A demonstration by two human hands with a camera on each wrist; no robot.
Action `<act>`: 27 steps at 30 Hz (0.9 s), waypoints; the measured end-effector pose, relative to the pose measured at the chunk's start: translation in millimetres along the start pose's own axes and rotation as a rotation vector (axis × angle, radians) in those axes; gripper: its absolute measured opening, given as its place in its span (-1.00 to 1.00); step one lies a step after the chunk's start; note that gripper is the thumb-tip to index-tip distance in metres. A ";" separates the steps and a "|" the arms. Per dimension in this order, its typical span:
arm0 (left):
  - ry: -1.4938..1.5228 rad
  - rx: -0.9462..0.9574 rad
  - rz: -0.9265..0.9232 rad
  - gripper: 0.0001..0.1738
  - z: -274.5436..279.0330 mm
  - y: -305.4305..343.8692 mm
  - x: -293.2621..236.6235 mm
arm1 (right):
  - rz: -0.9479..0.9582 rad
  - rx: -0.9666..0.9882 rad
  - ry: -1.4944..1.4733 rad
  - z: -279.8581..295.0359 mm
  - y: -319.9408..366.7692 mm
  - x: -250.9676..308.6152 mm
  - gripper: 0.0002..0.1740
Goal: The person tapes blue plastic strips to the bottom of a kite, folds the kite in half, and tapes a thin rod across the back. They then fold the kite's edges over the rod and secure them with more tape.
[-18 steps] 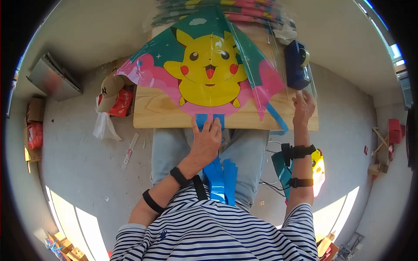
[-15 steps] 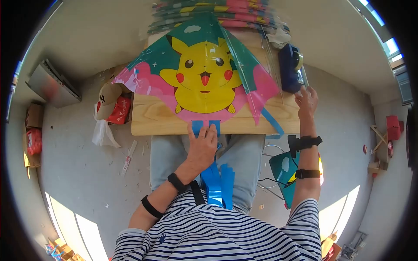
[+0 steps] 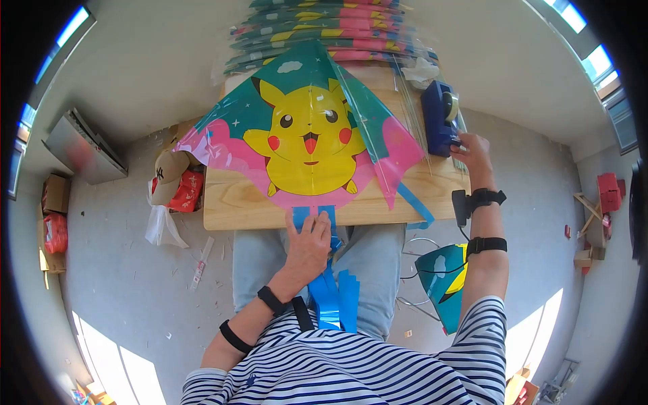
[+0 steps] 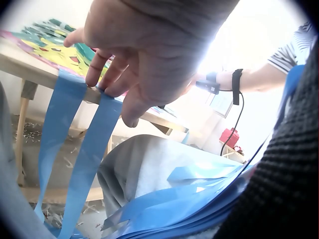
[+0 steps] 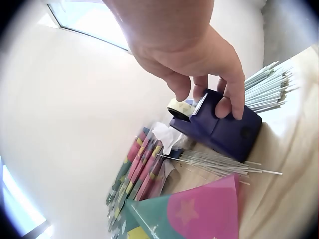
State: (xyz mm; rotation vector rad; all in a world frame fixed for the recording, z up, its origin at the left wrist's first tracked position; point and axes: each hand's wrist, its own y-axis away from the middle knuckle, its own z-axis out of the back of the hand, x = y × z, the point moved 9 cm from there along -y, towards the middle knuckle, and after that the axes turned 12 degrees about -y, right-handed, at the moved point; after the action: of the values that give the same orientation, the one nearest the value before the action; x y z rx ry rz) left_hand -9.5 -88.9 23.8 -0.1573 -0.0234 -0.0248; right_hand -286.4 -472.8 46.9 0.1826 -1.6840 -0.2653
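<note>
A kite (image 3: 297, 165) printed with a yellow Pikachu lies over the wooden table, its lower edge toward the person. Two blue ribbon strips (image 4: 93, 152) run down from that edge over the table's side. My left hand (image 3: 308, 250) rests its fingertips at their tops, fingers extended and spread. At the table's right stands a dark blue tape dispenser (image 5: 227, 129) with a tape roll (image 3: 451, 106). Bent over its front end beside the toothed cutter, my right hand (image 5: 199, 55) has fingertips on the casing and the thumb near the roll. Whether tape is pinched, I cannot tell.
Folded kites (image 3: 317, 34) are stacked at the back. Thin white rods (image 5: 209, 162) lie beside the dispenser, near crumpled white plastic (image 3: 420, 73). More blue ribbons (image 3: 327, 297) lie across the lap. A second kite (image 3: 439, 280) shows below the right arm.
The head view has shifted, so the table appears lower. My right hand has moved from just off the dispenser's front end onto it. My left hand stays at the ribbon tops.
</note>
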 end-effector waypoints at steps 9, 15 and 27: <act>-0.005 0.013 -0.001 -0.21 -1.4 0.6 0.1 | 0.034 -0.014 -0.174 5.9 13.6 -1.2 -0.67; -0.005 0.009 -0.011 -0.22 0.7 0.7 -1.4 | -0.019 0.001 -0.256 20.6 0.4 -27.1 -0.71; 0.005 0.023 -0.010 -0.21 -2.5 1.1 -0.2 | -0.255 -0.156 -0.904 11.1 38.9 -84.3 -0.60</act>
State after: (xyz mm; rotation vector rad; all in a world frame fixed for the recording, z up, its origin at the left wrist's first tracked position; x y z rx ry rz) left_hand -9.6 -88.3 21.2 -0.1344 -0.0196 -0.0344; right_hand -285.1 -411.7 -23.9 0.1706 -2.5210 -0.7495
